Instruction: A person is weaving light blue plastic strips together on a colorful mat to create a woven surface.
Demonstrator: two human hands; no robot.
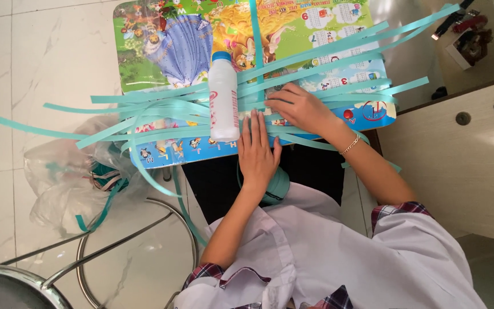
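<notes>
While the left hand (257, 150) lies flat, right fingers (286, 98) press teal strips (315, 60).

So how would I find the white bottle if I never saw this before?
Look at the small colourful picture table covered in long teal paper strips. The white bottle lies on top of the strips near the middle, just beyond the fingertips of the left hand. It is the only chunky white thing there, with a blue cap, while everything around it is thin and flat.
</notes>
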